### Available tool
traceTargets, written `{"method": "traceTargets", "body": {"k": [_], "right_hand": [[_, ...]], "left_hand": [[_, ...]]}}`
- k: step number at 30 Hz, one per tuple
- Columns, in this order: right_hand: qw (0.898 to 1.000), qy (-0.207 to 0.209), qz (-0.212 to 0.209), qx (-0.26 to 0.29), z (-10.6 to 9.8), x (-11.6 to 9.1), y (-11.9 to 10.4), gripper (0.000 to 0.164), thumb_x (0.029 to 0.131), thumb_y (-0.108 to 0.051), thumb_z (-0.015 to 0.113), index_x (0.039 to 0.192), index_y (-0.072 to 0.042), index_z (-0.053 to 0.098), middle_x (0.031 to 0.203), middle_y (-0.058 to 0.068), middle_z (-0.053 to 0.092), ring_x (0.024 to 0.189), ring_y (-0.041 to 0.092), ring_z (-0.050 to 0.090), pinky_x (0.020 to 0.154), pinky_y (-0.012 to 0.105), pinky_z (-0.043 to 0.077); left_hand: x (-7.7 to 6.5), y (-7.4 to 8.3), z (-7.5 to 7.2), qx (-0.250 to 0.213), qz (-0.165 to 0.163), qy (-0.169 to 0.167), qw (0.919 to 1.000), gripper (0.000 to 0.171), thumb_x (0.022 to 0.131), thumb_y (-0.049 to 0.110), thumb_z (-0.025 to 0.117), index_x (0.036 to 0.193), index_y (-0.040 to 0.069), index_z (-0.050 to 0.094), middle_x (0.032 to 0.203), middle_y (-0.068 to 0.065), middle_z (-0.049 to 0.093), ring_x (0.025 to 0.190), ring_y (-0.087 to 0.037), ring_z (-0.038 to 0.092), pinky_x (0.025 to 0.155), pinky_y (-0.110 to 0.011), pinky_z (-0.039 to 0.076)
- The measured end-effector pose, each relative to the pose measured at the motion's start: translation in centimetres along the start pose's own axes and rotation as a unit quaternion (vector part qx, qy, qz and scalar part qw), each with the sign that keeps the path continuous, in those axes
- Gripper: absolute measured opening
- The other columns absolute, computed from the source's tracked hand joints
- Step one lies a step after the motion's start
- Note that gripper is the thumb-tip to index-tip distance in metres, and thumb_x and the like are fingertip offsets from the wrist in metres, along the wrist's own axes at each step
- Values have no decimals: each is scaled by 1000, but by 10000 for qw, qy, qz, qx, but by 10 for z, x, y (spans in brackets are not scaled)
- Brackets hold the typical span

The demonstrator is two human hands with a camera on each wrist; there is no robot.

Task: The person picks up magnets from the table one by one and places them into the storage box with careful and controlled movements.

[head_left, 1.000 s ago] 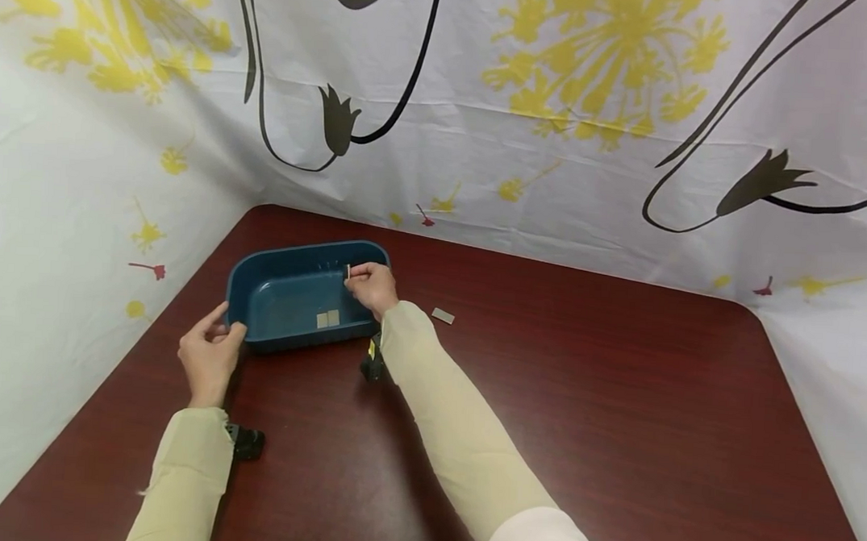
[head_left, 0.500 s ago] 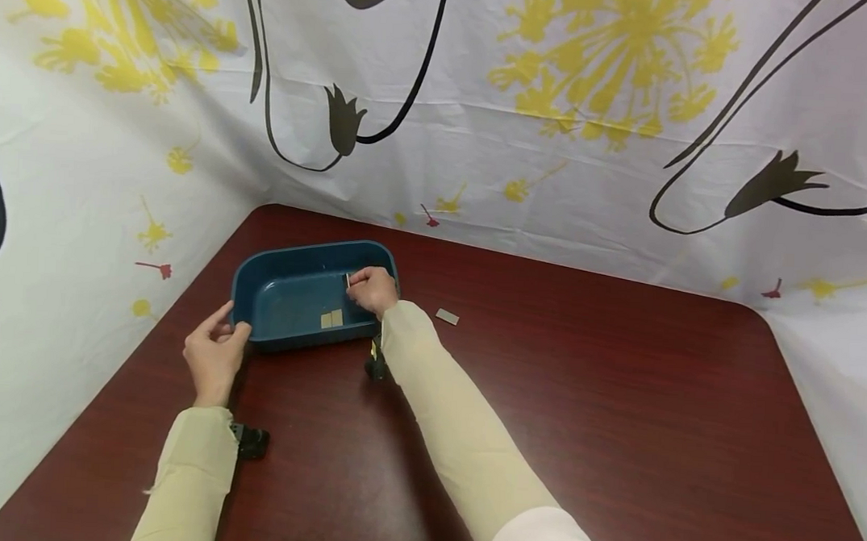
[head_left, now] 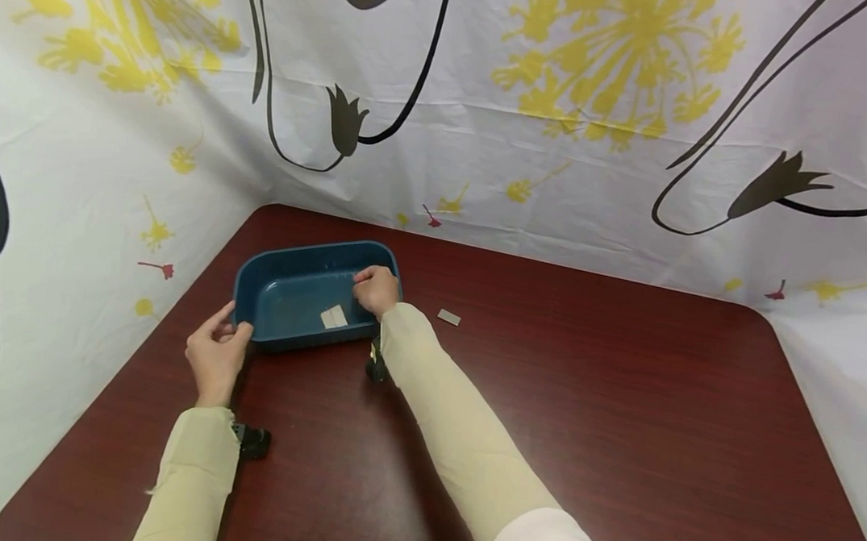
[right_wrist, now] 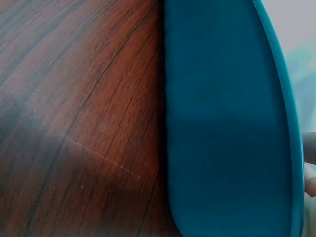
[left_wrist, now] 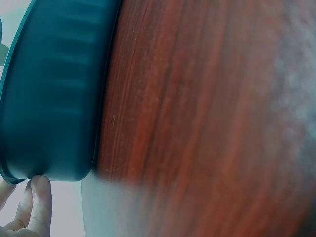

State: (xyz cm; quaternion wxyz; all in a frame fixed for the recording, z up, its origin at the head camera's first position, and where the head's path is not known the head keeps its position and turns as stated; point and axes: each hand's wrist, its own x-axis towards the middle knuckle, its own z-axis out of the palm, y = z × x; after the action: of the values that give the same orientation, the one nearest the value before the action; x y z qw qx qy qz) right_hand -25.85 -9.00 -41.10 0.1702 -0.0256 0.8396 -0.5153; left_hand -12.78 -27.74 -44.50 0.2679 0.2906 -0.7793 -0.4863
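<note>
A blue plastic tub (head_left: 307, 343) stands at the table's far left. At its left front corner my left hand (head_left: 215, 362) grips it, fingers on the end wall and thumb at the front; in the left wrist view the fingertips (left_wrist: 41, 197) touch that wall from outside. Small flat pale rectangular pieces (head_left: 334, 317) lie close together on the tub's floor. Over the tub's right end hovers my right hand (head_left: 378, 291), fingers loosely bent, with no piece visible in them. The right wrist view shows mostly the tub's outer wall (right_wrist: 227, 123), with fingertips at the edge.
One more flat greyish rectangular piece (head_left: 449, 317) lies on the dark red wooden table (head_left: 580, 406), right of the tub. Patterned white cloth (head_left: 446, 142) hangs behind the table and along its left side. Dark wrist cameras (head_left: 254, 443) are strapped under both sleeves.
The small upright piece pinched in my right hand is gone from the fingers, and the pieces on the tub floor now look paler and askew. My left hand keeps its hold.
</note>
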Motion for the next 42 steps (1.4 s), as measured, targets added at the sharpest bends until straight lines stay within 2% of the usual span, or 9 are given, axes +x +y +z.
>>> {"method": "traceTargets", "body": {"k": [8, 19, 25, 35, 42], "right_hand": [[9992, 221, -333, -25, -1, -1, 3, 19, 84, -8, 57, 101, -1, 64, 86, 5, 61, 73, 16, 55, 62, 27, 44], [9945, 99, -975, 359, -3, -3, 6, 21, 86, -9, 55, 104, 1, 61, 86, 7, 60, 75, 17, 58, 60, 23, 44], [9909, 128, -1039, 842, -4, -5, 7, 23, 86, -8, 55, 105, 3, 60, 87, 7, 61, 76, 17, 60, 61, 23, 45], [9880, 101, -1083, 1093, -5, -8, 9, 17, 87, -10, 56, 101, -3, 61, 84, 5, 59, 69, 14, 57, 61, 24, 46], [9834, 227, -1268, 1282, -8, -10, 10, 18, 87, -12, 56, 103, -4, 60, 86, 6, 60, 77, 25, 61, 63, 25, 48]], "left_hand": [[-1, 1, 0, -41, -18, -75, 10000, 39, 77, 13, 60, 116, 17, 63, 71, 4, 51, 48, 6, 48, 47, -13, 37], [0, -1, 0, -28, -44, -31, 10000, 40, 76, 13, 59, 115, 17, 64, 70, 5, 50, 48, 7, 48, 46, -13, 37], [-1, 0, 0, -7, -5, 12, 10000, 40, 75, 11, 59, 115, 15, 64, 71, 5, 50, 49, 9, 48, 48, -11, 38], [-4, 1, -1, 98, -44, -13, 9999, 40, 76, 13, 59, 116, 15, 63, 70, 4, 51, 50, 10, 48, 50, -11, 37], [-3, 2, -1, 129, 12, 5, 9999, 39, 76, 13, 59, 115, 15, 64, 70, 5, 51, 51, 10, 48, 51, -11, 37]]}}
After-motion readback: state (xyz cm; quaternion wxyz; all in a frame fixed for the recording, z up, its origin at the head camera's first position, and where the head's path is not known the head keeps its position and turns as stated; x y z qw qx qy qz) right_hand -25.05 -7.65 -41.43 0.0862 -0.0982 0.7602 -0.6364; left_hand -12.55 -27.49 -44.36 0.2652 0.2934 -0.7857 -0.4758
